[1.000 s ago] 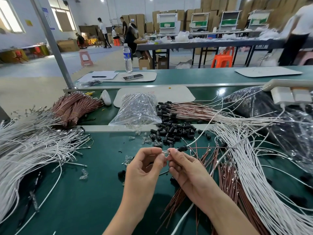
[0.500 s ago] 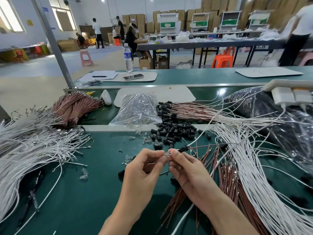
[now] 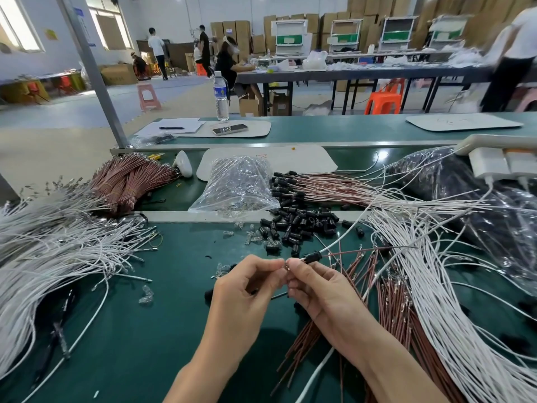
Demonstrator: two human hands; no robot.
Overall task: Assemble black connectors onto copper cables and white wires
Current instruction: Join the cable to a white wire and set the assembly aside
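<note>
From the head view, we are seeing both hands meeting low over the green tabletop [image 3: 145, 330]. The left hand [image 3: 244, 289] is curling its fingers and pinching a small shiny piece [image 3: 287, 266], too small to make out. The right hand [image 3: 322, 292] is pinching the near end of a black connector [image 3: 312, 256], which is hanging just above the tabletop. A copper cable [image 3: 363, 251] and a white wire [image 3: 340, 241] are running out of the connector to the right.

Around the hands, a connector pile [image 3: 299, 225] is lying just behind them, beside a clear plastic bag [image 3: 238, 187]. Loose white wires [image 3: 52, 248] are spreading on the left. More white wires are crossing a copper bundle [image 3: 392, 301] on the right, partly under the right wrist. Finished cables [image 3: 319, 187] are lying farther back, with a water bottle [image 3: 221, 96] beyond.

We are finding nothing legible: the bottle label and the red marks on the white mat [image 3: 305, 158] are too blurred.

Against a second ago, the hands are holding the same pinch in the same spot — only a background person in a white shirt [image 3: 156, 42] is standing farther left.
</note>
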